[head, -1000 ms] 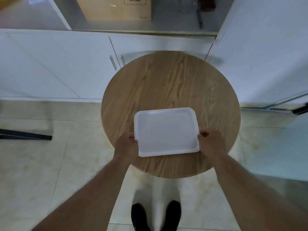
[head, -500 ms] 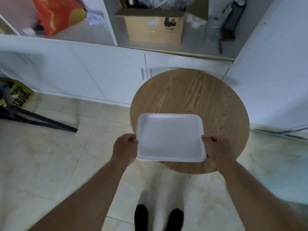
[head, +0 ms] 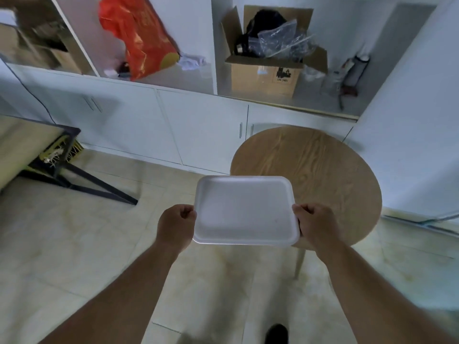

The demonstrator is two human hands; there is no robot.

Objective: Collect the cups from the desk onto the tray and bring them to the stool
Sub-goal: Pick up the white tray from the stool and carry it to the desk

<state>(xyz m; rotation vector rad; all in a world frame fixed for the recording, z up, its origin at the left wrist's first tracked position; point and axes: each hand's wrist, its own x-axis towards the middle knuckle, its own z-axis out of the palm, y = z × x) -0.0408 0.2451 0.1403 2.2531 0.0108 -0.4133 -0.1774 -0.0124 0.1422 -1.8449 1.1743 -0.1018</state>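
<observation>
Two hands, left (head: pixel 176 228) and right (head: pixel 316 225), each clenched on a side edge of one bare white tray (head: pixel 244 211), partly overlapping round wooden stool (head: pixel 323 175).

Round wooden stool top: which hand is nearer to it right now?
Right. The right hand grips the white rectangular tray directly over the round wooden stool top; the left hand grips the opposite edge, out over the tiled floor.

Floor at 9 o'clock: open tile (head: pixel 74 244).
Stool (head: pixel 323 175) at 2 o'clock: bare top — free.
Desk (head: pixel 22 145) at 10 o'clock: black legs (head: pixel 99 187) splay out.
12 o'clock: cabinets (head: pixel 198 130) block.
</observation>
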